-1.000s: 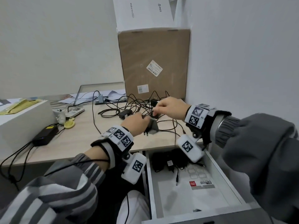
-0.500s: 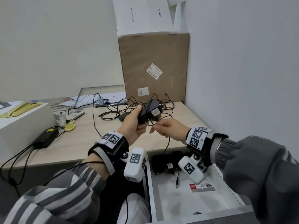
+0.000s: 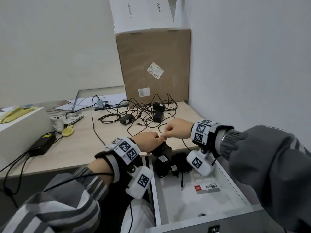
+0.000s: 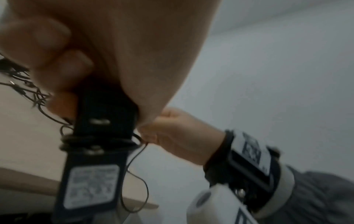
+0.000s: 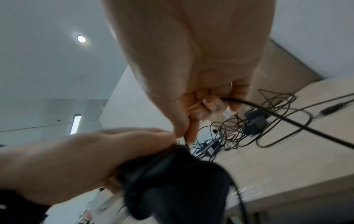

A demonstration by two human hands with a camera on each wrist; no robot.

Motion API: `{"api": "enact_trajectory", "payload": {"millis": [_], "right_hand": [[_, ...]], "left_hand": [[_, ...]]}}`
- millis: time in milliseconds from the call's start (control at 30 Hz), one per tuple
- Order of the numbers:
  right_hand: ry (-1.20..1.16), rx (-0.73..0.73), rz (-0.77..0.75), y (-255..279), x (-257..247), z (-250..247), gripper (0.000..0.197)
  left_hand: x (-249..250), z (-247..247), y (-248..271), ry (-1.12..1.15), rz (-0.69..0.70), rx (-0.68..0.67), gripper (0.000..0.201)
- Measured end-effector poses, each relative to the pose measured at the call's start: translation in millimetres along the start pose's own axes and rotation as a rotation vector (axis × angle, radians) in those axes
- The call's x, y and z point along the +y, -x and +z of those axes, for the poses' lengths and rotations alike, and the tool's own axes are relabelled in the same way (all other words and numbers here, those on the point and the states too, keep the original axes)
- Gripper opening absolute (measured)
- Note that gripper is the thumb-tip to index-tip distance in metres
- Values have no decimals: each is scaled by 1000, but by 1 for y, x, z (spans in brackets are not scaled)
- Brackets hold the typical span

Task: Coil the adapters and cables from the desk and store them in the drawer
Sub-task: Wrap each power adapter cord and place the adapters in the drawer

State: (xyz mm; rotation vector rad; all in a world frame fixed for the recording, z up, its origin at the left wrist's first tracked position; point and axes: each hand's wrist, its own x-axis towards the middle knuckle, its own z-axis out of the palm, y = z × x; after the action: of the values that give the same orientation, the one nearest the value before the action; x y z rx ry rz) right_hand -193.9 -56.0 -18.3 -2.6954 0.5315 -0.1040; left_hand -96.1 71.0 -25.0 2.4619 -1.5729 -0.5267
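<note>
While both hands meet above the front edge of the desk (image 3: 80, 145), the left hand (image 3: 148, 142) grips a black power adapter (image 4: 91, 171), its fingers curled around the upper end so the labelled body hangs down over the open drawer (image 3: 223, 187). A few turns of thin black cable (image 4: 95, 140) are wound around the adapter's middle, just above its white label. The right hand (image 3: 178, 130), touching the left at the knuckles, pinches that cable between thumb and forefinger, the other fingers curled in; from the right wrist view the cable trails out of the fist toward the desk.

Further back on the desk, near a tall cardboard box (image 3: 153, 64), a tangle of cables (image 3: 141, 111) lies with three more black adapters (image 3: 158, 106) among it. Inside the white drawer, at its back end, several black adapters (image 3: 170, 165) already lie together, one barrel plug (image 3: 181, 184) pointing toward the front. A black power brick (image 3: 42, 145) rests at the desk's left side, beside a white box (image 3: 21, 125).
</note>
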Motion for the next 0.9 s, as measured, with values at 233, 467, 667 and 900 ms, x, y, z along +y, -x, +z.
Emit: {"api": "enact_trajectory", "payload": {"millis": [233, 467, 667, 900], "right_hand": [[-182, 183, 88, -3, -27, 19, 28], [-390, 298, -40, 5, -35, 33, 35], [-562, 414, -67, 3, -31, 49, 29], [-738, 387, -88, 5, -18, 56, 13]], "left_hand": [[-12, 18, -22, -35, -160, 290, 36], [-36, 20, -39, 542, -203, 541, 44], [-27, 14, -43, 1151, -218, 728, 48], [-18, 10, -28, 1597, -104, 633, 38]]}}
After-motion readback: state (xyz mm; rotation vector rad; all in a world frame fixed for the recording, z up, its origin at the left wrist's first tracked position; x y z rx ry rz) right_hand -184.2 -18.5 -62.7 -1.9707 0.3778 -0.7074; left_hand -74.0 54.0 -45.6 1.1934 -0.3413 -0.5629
